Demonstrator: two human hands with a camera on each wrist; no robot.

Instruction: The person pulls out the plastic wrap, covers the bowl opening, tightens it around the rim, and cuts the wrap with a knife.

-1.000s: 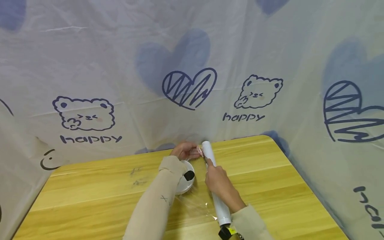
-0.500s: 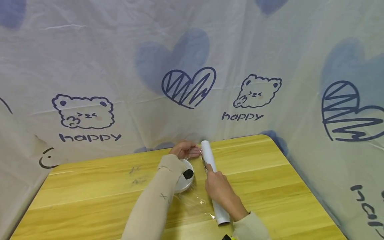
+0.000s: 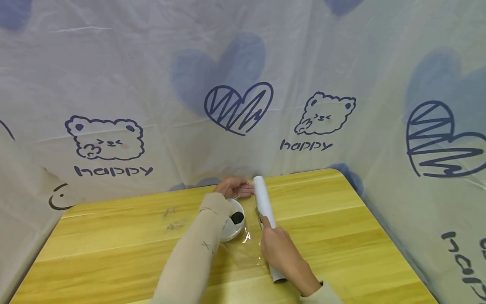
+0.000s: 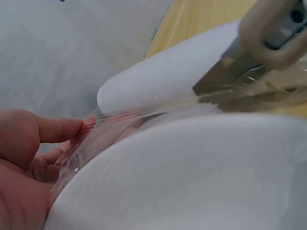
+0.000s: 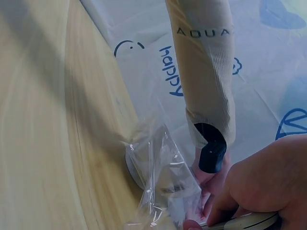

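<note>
My left hand (image 3: 234,187) is at the far side of a round white bowl (image 3: 229,233). In the left wrist view, its thumb and fingers pinch the edge of clear cling film (image 4: 80,149) that stretches past the bowl's rim. The white cling film roll (image 3: 263,199) lies right of the bowl, pointing away from me. My right hand (image 3: 279,249) grips a utility knife (image 4: 225,69) with a beige handle, beside and partly over the roll. Its blade meets the taut film between roll and bowl. Right-hand fingers partly hide the knife in the right wrist view.
The wood-patterned table (image 3: 114,253) carries everything. A pale printed cloth (image 3: 171,84) hangs behind it and along its sides. Loose, shiny film lies in folds near the bowl. A black wrist camera (image 3: 237,218) on the left sleeve covers part of the bowl.
My right hand and the knife have slid toward me along the roll. My left hand keeps its place, pinching the film. The head view has tilted slightly.
</note>
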